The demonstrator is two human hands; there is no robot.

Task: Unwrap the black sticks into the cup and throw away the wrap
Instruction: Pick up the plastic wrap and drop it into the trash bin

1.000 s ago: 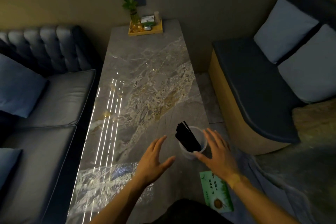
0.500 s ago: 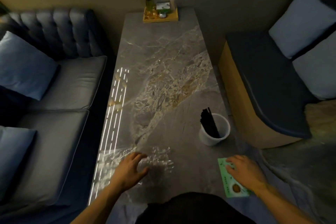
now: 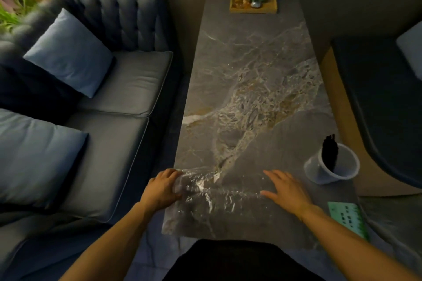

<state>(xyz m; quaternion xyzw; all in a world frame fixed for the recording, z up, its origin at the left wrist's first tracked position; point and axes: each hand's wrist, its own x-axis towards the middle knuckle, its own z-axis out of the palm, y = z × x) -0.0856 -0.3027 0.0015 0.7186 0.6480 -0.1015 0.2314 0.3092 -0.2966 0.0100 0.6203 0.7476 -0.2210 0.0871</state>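
A bundle of black sticks (image 3: 329,155) stands leaning in a translucent white cup (image 3: 319,173) near the marble table's right edge. A sheet of clear crinkled wrap (image 3: 212,191) lies flat on the table close to me. My left hand (image 3: 163,188) rests on the wrap's left edge with fingers curled onto it. My right hand (image 3: 286,189) lies flat, fingers spread, on the wrap's right end, left of the cup.
The grey marble table (image 3: 251,80) runs away from me, with a wooden tray (image 3: 253,4) holding a plant and small items at the far end. A green card (image 3: 347,219) lies at the near right corner. A sofa with blue cushions (image 3: 68,52) is left, a bench right.
Both hands left the cup. My left hand went down to the wrap; my right hand touched the green card, then moved left onto the wrap. The view swung left.
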